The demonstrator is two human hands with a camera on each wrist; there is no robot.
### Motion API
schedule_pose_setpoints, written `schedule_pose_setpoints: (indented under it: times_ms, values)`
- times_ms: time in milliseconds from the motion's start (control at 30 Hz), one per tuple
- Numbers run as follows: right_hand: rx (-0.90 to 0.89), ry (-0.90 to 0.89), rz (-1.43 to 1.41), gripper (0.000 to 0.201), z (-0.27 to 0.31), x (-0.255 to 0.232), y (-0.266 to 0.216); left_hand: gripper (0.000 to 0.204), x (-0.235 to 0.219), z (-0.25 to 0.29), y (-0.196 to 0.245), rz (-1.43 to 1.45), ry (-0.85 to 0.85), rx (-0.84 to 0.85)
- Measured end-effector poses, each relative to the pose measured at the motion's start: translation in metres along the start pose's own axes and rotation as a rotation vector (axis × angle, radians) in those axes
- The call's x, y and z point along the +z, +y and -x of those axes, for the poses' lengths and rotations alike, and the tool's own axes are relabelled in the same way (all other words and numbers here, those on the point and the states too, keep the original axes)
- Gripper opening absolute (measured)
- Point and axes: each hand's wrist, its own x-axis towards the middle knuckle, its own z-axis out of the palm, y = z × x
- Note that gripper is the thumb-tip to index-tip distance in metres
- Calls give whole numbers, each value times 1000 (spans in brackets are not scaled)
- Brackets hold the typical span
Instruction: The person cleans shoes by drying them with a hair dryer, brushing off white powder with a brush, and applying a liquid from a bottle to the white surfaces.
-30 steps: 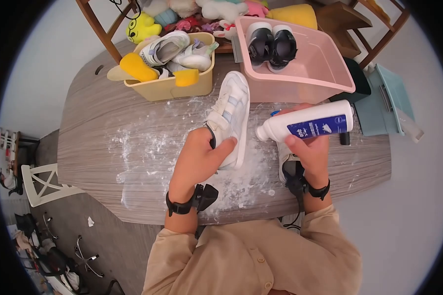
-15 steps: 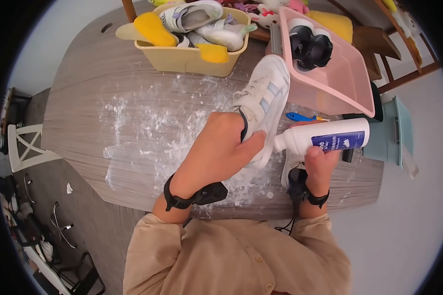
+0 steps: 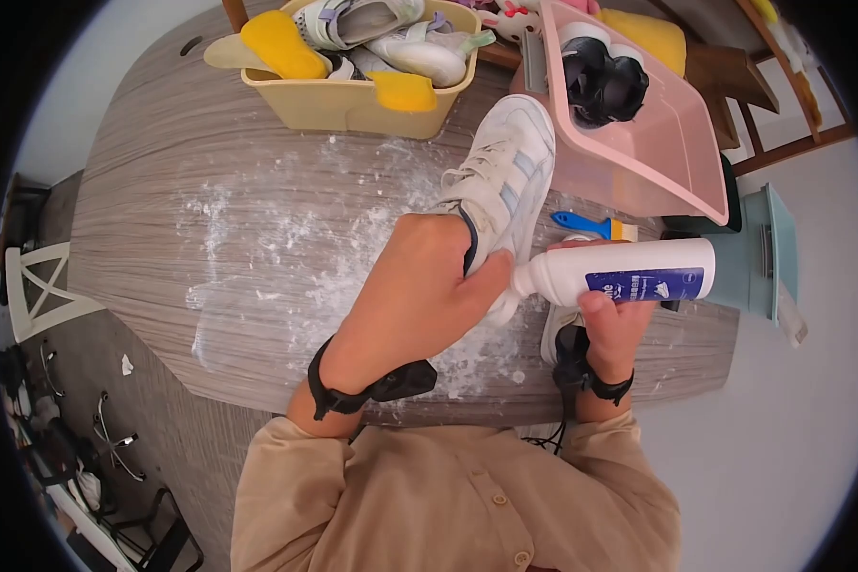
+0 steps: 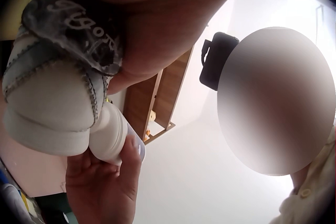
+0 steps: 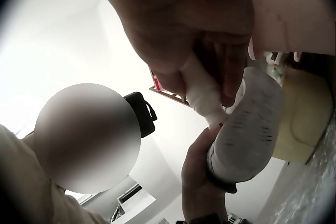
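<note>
My left hand (image 3: 429, 286) grips a white sneaker (image 3: 515, 157) round its heel end, thumb along the near side and toe pointing away. In the left wrist view the heel (image 4: 47, 103) and the patterned lining at the collar show. My right hand (image 3: 615, 329) holds a white plastic bottle (image 3: 567, 272) with a blue label, lying sideways. Its narrow tip is right at the sneaker's side, by the left thumb. The sneaker's scuffed sole (image 5: 249, 134) faces the right wrist camera. Another shoe (image 3: 551, 334) lies on the table beneath the right hand, mostly hidden.
A blue-handled brush (image 3: 582, 225) lies beyond the bottle. White residue (image 3: 305, 248) covers much of the table. At the back stand a yellow bin (image 3: 353, 112) with shoes and yellow sponges, and a pink bin (image 3: 629, 186) with dark shoes. A teal box (image 3: 748, 262) stands at right.
The bottle has come left until its tip meets the sneaker's side. The sneaker has moved right and leans more to the right. The head view has shifted, uncovering the blue-handled brush.
</note>
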Motion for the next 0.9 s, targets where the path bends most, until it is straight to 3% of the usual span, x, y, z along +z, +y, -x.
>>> schedule_pose_setpoints:
  times_ms: [233,467,900]
  values:
    - [-72,-123,95,37,-1,0,-8,17,0,3,3,-14,31,42]
    - [-169,-219,150,42,0,-2,-8,20,-3,2,2,-31,7,8]
    - [-165,-111,138,52,2,1,-5,26,-8,2,2,21,-62,-85]
